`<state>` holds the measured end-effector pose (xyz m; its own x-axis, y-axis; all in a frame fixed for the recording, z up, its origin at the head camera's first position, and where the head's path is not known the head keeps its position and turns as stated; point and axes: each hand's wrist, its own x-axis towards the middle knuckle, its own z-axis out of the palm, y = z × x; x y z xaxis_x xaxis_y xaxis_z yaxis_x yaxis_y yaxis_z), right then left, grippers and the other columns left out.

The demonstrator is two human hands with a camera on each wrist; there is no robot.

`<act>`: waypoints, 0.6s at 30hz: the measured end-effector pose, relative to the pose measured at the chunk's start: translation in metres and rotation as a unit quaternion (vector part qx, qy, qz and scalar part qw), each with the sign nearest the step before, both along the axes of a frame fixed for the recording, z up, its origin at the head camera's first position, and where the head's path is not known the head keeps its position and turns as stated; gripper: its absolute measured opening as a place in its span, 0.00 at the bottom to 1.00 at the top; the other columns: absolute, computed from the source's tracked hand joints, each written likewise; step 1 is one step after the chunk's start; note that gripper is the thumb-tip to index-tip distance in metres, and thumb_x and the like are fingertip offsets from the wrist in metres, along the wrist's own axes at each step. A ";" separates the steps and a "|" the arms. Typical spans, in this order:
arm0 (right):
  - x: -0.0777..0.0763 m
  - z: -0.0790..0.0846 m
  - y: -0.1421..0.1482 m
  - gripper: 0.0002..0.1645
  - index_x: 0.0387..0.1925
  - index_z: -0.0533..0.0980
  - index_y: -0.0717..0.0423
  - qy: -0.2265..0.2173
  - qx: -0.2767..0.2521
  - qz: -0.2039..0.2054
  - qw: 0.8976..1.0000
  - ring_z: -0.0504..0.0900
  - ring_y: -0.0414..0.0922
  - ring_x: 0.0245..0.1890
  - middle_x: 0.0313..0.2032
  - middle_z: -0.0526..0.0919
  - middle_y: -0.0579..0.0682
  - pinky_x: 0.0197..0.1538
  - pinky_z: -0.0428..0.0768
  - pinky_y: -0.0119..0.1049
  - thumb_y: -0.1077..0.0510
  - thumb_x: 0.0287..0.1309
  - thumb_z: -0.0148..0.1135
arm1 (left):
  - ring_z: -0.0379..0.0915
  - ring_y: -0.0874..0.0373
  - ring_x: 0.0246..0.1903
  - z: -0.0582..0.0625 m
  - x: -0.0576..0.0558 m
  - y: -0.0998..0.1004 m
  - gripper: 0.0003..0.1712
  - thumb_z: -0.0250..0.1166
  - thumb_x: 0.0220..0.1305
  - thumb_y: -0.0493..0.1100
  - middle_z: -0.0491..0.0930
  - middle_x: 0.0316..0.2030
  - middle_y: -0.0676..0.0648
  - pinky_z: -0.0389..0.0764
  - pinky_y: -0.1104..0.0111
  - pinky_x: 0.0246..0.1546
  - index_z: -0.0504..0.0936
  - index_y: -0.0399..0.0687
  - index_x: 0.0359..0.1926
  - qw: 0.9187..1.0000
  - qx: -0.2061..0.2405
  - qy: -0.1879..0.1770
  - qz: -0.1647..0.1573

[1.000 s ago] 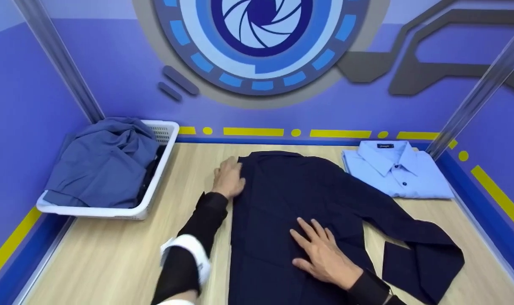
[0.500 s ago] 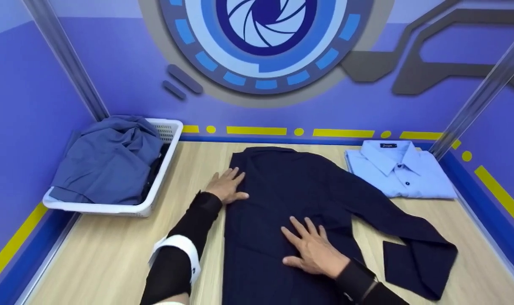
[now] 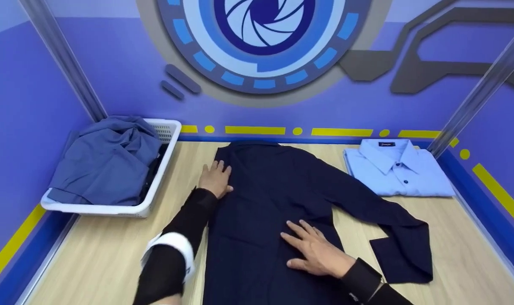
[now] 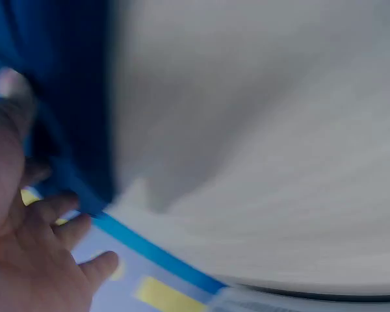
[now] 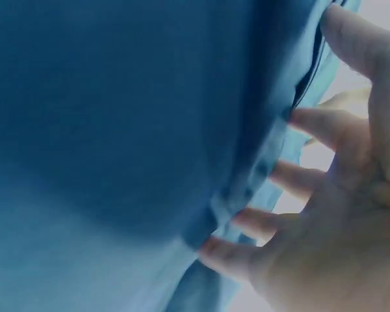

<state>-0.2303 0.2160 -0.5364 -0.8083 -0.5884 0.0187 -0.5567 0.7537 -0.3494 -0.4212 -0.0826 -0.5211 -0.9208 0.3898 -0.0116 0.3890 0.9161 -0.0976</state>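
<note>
A dark navy shirt lies spread out, collar toward the back wall. Its right sleeve stretches out and bends back at the cuff; the left side makes a straight edge with no sleeve showing. My left hand rests on that left edge near the shoulder, fingers loosely extended. In the left wrist view the thumb lies against the cloth. My right hand lies spread on the shirt's body, right of its middle. The right wrist view shows straight fingertips pressing into the fabric.
On the left, a white basket holds a heap of grey-blue clothing. A folded light blue shirt lies at the back right. Purple-blue walls enclose the wooden table at the back and sides.
The navy shirt has slid left and slightly toward the back wall, its right sleeve moving along. My left hand has shifted left with the edge. My right hand stays nearly in place.
</note>
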 end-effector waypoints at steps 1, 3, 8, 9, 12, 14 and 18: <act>-0.001 0.000 0.004 0.36 0.66 0.69 0.56 0.018 -0.016 0.000 1.000 0.58 0.67 0.68 0.69 0.62 0.63 0.61 0.63 0.65 0.43 0.61 0.62 | 0.57 0.40 0.68 0.001 0.006 0.003 0.38 0.64 0.64 0.54 0.62 0.68 0.35 0.62 0.45 0.65 0.65 0.43 0.70 1.000 -0.007 0.020 -0.006; -0.006 0.002 0.018 0.32 0.61 0.73 0.60 0.062 -0.049 -0.018 0.997 0.64 0.65 0.65 0.65 0.68 0.64 0.61 0.66 0.62 0.48 0.58 0.65 | 0.61 0.39 0.66 0.003 0.020 0.009 0.35 0.63 0.64 0.48 0.64 0.66 0.34 0.66 0.47 0.62 0.67 0.41 0.68 0.998 -0.008 0.052 -0.020; -0.018 0.019 0.082 0.29 0.51 0.75 0.69 0.150 -0.090 -0.162 0.971 0.72 0.67 0.54 0.52 0.75 0.70 0.56 0.69 0.63 0.62 0.44 0.70 | 0.67 0.37 0.59 0.005 0.071 0.022 0.34 0.65 0.59 0.48 0.68 0.62 0.33 0.73 0.47 0.55 0.69 0.40 0.64 0.993 0.025 0.090 -0.078; -0.019 0.023 0.098 0.32 0.52 0.74 0.70 0.148 -0.079 -0.206 0.964 0.71 0.70 0.53 0.52 0.74 0.72 0.54 0.68 0.65 0.63 0.43 0.70 | 0.67 0.37 0.59 0.005 0.084 0.024 0.35 0.66 0.59 0.50 0.68 0.62 0.33 0.73 0.47 0.54 0.70 0.40 0.64 0.992 0.032 0.086 -0.091; -0.016 0.031 0.148 0.41 0.59 0.66 0.73 0.077 -0.029 -0.322 0.943 0.65 0.78 0.52 0.55 0.66 0.79 0.47 0.68 0.71 0.60 0.42 0.69 | 0.66 0.37 0.60 0.003 0.122 0.031 0.40 0.65 0.59 0.62 0.67 0.64 0.34 0.72 0.47 0.55 0.70 0.44 0.65 0.990 0.030 0.053 -0.128; -0.011 0.034 0.177 0.50 0.63 0.59 0.74 -0.003 0.005 -0.373 0.928 0.61 0.81 0.52 0.56 0.59 0.82 0.45 0.67 0.73 0.55 0.42 0.70 | 0.63 0.38 0.64 0.002 0.144 0.036 0.44 0.61 0.58 0.69 0.65 0.66 0.36 0.70 0.47 0.58 0.68 0.48 0.67 0.989 0.027 0.012 -0.146; 0.000 0.036 0.218 0.60 0.63 0.53 0.80 -0.138 0.036 -0.382 0.913 0.61 0.82 0.52 0.53 0.59 0.85 0.48 0.68 0.70 0.47 0.39 0.73 | 0.55 0.40 0.69 -0.002 0.175 0.040 0.52 0.54 0.55 0.77 0.56 0.72 0.38 0.64 0.47 0.64 0.61 0.52 0.73 0.984 0.025 -0.071 -0.164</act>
<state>-0.2308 0.4343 -0.5007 -0.9512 0.1577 -0.2652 0.2434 0.9116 -0.3312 -0.2458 -0.0430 -0.5232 -0.7357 0.6691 -0.1053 0.6710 0.7411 0.0210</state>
